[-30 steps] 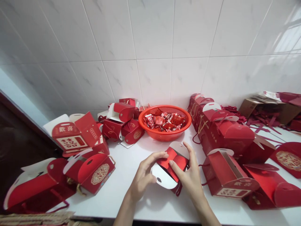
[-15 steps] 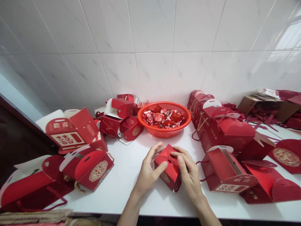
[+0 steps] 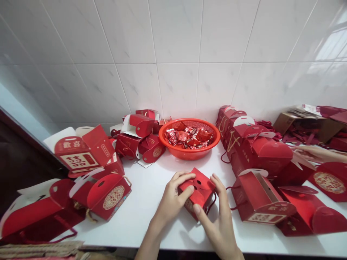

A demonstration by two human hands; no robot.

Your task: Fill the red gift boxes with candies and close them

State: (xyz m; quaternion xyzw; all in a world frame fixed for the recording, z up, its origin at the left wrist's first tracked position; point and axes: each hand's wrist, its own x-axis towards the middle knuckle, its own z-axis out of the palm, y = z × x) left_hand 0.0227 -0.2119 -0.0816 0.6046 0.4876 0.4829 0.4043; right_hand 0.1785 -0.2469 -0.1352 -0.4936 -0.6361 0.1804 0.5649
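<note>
A small red paper gift box (image 3: 201,196) stands on the white table in front of me, its top flaps folded down, with dark holes showing in them. My left hand (image 3: 173,196) holds the box from the left, fingers and thumb over the top flaps. Around its right side is my right hand (image 3: 221,216), thumb against the near edge and fingertips at the far right corner. A dark red cord handle (image 3: 211,204) hangs on the box's right face, partly behind that hand. Beyond the box sits an orange-red plastic basket (image 3: 189,154) of red-wrapped sweets (image 3: 187,135).
Several red gift boxes stand left, including an open-flapped box (image 3: 78,153) and one with a round emblem (image 3: 108,193). More boxes, such as a corded box (image 3: 260,198), line the right. Another person's hand (image 3: 317,153) reaches in there, near a cardboard box (image 3: 295,124). A tiled wall (image 3: 176,83) rises behind.
My right hand has moved from the top flaps to the box's right side, its fingers spreading wider. The left fingers now lie over the top. Another person's hand has appeared at right.
</note>
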